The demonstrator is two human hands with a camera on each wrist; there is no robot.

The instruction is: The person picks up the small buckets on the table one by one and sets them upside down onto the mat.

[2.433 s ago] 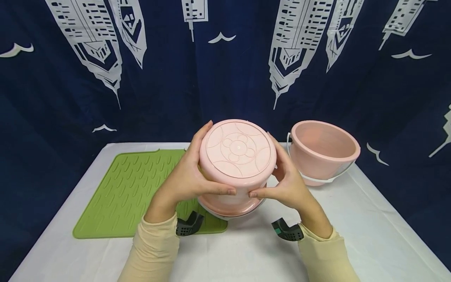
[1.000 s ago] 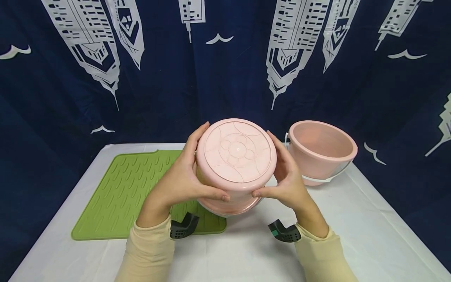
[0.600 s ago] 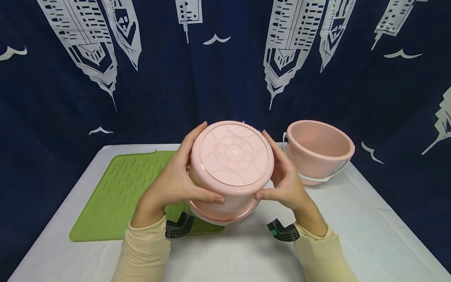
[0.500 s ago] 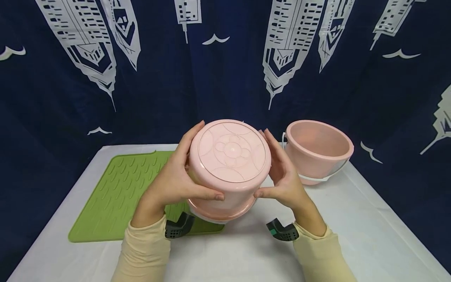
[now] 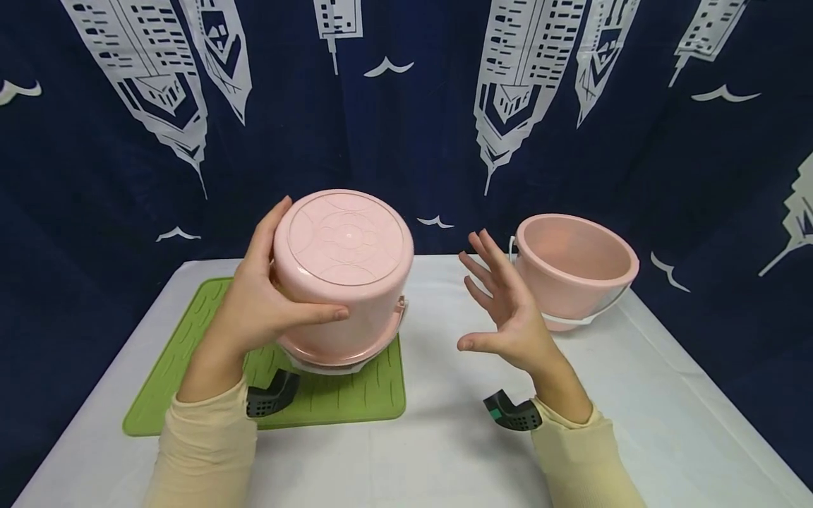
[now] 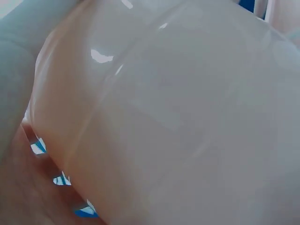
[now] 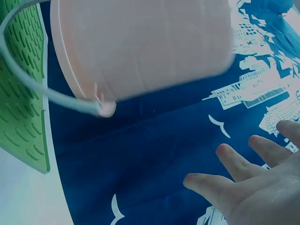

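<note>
A pink bucket (image 5: 349, 282), turned upside down with its flower-marked base facing up, is gripped by my left hand (image 5: 267, 300). The thumb lies across the front of its side, the fingers round its far left. Its rim and white handle point down over the green mat. In the left wrist view the bucket's pale wall (image 6: 178, 117) fills most of the picture. My right hand (image 5: 511, 310) is apart from it, fingers spread and holding nothing. In the right wrist view the bucket (image 7: 145, 47) and its handle (image 7: 61, 98) show beyond those spread fingers (image 7: 234, 161).
A second pink bucket (image 5: 571, 275) stands upright at the back right, its white handle hanging down in front. The ridged green mat (image 5: 375, 395) lies on the left of the white-covered table (image 5: 444, 458). A dark blue curtain (image 5: 406, 141) with white building prints hangs behind.
The right hand has let go of the upturned bucket and stayed at the right with fingers spread. The left hand has carried the bucket left and slightly up, over the mat.
</note>
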